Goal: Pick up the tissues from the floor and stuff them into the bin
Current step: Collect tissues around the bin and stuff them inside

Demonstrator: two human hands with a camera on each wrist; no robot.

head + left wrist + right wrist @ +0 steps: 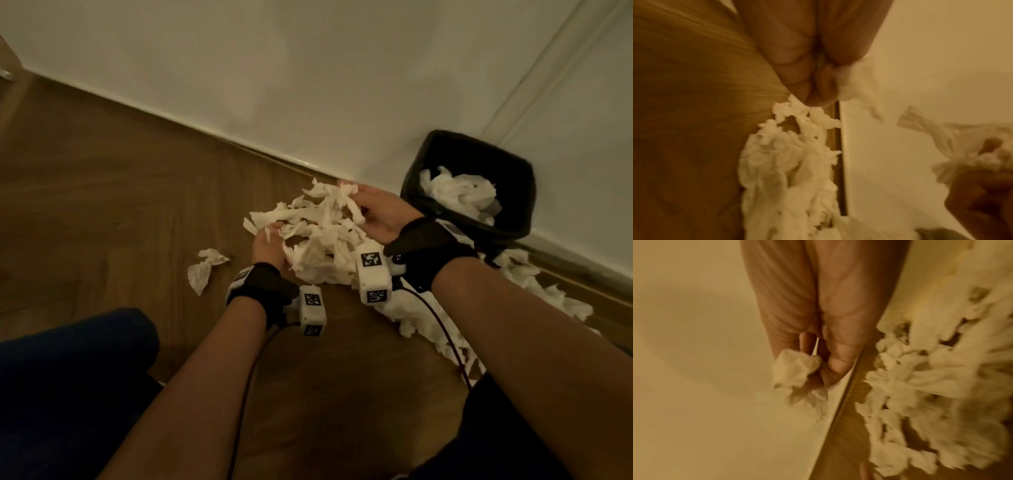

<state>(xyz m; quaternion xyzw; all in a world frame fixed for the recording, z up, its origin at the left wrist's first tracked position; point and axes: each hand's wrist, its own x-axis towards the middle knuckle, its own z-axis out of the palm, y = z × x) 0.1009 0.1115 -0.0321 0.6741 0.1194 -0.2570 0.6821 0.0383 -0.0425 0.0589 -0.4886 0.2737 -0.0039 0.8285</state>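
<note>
A big bundle of crumpled white tissues [322, 233] hangs between my two hands just above the wooden floor, close to the wall. My left hand [270, 243] grips its near left side, fingers curled into the paper [855, 84]. My right hand [373, 209] grips the far right side and pinches a wad [795, 368] between thumb and fingers. The black bin [513, 185] stands to the right against the wall, with tissues [459, 195] inside it. One loose tissue [209, 270] lies on the floor left of my left hand.
More tissues [534, 287] lie strewn along the skirting board under my right forearm. The white wall [308, 85] runs right behind the bundle. My knee in dark blue [68, 377] is at the lower left. Cables [445, 335] trail from both wrist cameras.
</note>
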